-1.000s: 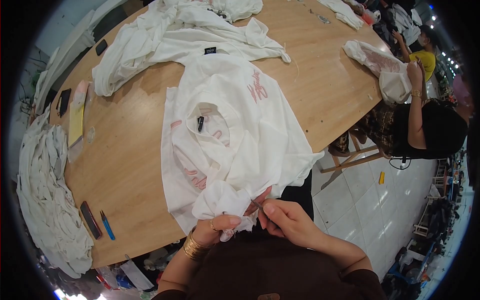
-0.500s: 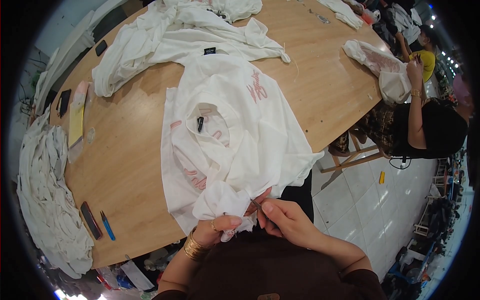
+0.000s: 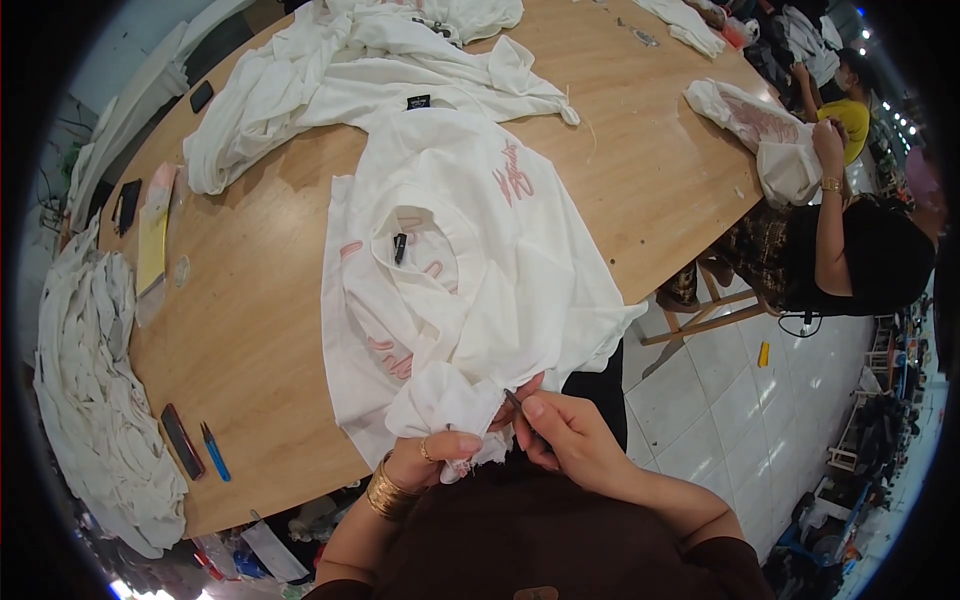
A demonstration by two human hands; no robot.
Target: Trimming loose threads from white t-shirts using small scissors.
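A white shirt [image 3: 520, 270] with pink embroidery lies over the table's near edge, its collar facing up and a bunched part hanging at my body. My left hand [image 3: 430, 455] is closed on that bunched cloth, with some fingertips showing behind it. In my right hand [image 3: 565, 435], thumb and fingers pinch a small dark pointed tool [image 3: 513, 400], perhaps thread snips or tweezers. Its tip is at the shirt's edge, close by my left fingertips. Most of the tool is hidden in my grip.
More white garments [image 3: 300, 90] lie across the wooden table [image 3: 240, 330], with a long white heap [image 3: 95, 400] at its left. A dark red case [image 3: 182, 440] and blue tweezers [image 3: 215, 452] rest nearby. At right a seated person [image 3: 830, 240] handles a white garment [image 3: 755, 140].
My right hand and the dark tool have shifted very slightly at the cloth's edge. The left hand's hold and the shirt look nearly the same.
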